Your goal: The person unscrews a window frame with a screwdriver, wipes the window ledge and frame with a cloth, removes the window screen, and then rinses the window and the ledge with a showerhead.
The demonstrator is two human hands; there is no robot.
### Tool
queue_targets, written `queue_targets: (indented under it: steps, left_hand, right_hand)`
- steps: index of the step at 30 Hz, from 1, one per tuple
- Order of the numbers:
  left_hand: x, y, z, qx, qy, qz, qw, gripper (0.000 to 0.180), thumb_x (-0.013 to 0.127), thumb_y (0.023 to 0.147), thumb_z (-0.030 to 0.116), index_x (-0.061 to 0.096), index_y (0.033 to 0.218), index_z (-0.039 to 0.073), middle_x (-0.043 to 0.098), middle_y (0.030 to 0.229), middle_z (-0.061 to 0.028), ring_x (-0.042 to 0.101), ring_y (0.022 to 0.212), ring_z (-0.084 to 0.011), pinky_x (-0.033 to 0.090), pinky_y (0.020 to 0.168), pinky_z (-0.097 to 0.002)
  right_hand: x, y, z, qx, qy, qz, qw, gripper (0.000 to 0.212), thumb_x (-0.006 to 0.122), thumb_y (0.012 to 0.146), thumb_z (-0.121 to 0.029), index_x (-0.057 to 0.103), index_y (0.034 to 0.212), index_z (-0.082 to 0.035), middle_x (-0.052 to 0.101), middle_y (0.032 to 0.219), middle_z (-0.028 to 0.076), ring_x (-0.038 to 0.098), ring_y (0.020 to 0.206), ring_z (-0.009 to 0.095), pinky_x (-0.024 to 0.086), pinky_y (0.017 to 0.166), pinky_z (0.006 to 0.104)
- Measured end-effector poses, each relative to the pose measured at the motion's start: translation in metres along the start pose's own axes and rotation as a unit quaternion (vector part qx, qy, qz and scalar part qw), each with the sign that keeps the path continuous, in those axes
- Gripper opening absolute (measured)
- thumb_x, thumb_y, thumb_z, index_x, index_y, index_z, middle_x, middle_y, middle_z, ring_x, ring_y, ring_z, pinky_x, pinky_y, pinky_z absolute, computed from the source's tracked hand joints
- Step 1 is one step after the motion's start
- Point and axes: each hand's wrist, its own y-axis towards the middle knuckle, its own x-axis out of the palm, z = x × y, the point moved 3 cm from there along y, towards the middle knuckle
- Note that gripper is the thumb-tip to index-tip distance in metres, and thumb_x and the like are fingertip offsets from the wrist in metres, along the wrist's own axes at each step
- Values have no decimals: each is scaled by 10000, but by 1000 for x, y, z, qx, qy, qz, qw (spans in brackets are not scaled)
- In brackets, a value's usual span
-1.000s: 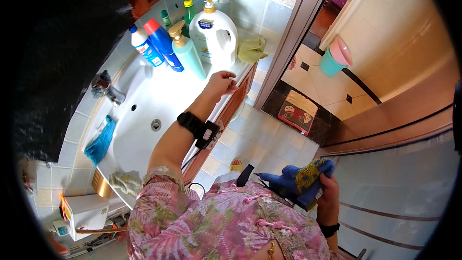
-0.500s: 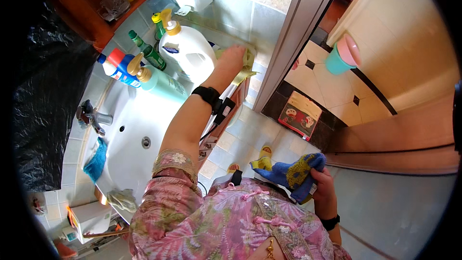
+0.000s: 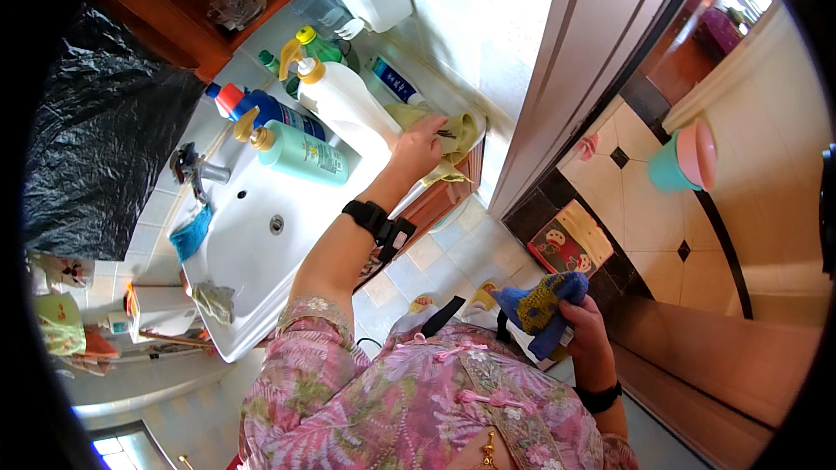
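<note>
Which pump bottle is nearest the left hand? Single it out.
The large white pump bottle, its body reaching close to the left hand. The mint-green pump bottle is farther from that hand and nearer the tap.

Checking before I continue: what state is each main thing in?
Blue-and-yellow cloth: bunched, gripped by right hand
Yellow-green cloth: rumpled, beneath left hand
White plastic pump bottle: upright
Turquoise plastic pump bottle: upright
Silvery metal faucet: not running
Pink and turquoise plastic buckets: nested
</note>
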Motion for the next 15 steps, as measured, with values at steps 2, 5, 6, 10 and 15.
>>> queue_targets:
  steps: [2,5,6,10,15]
  left_hand:
    - [-14,-10,8,47,28,48,997,306,497,680,4,561,978,35,563,990,-169,535,921,-318,432,814,-365]
    - [-28,-37,39,-70,-24,-21,997,297,529,724,28,541,1020,20,556,998,-191,550,926,-298,454,772,-338]
    - [-31,-49,54,-131,-61,-105,984,322,558,720,41,535,1041,27,559,1002,-177,554,923,-272,459,762,-330]
    - [-29,-101,83,-151,-177,-363,902,649,698,637,150,413,1216,79,562,1022,-134,547,918,-235,442,798,-330]
    - [-7,-151,89,-22,-266,-307,914,570,693,650,123,461,1168,69,551,1041,-133,533,935,-211,422,814,-302]
  right_hand:
    - [5,9,-8,29,-6,2,1000,330,489,771,-41,478,1097,7,551,1032,126,550,944,254,444,825,395]
    - [9,21,-18,40,-14,-12,999,324,483,778,-40,476,1099,5,551,1031,121,552,939,247,449,814,391]
    - [11,25,-20,43,-19,-24,999,324,485,779,-44,476,1099,5,551,1034,121,552,940,246,448,816,391]
    - [45,35,-26,63,-24,-83,994,324,481,787,-52,474,1105,6,551,1037,125,553,937,248,447,818,387]
    - [118,30,-36,22,-30,-134,990,368,495,790,-101,440,1136,10,525,1070,130,522,985,250,416,861,388]
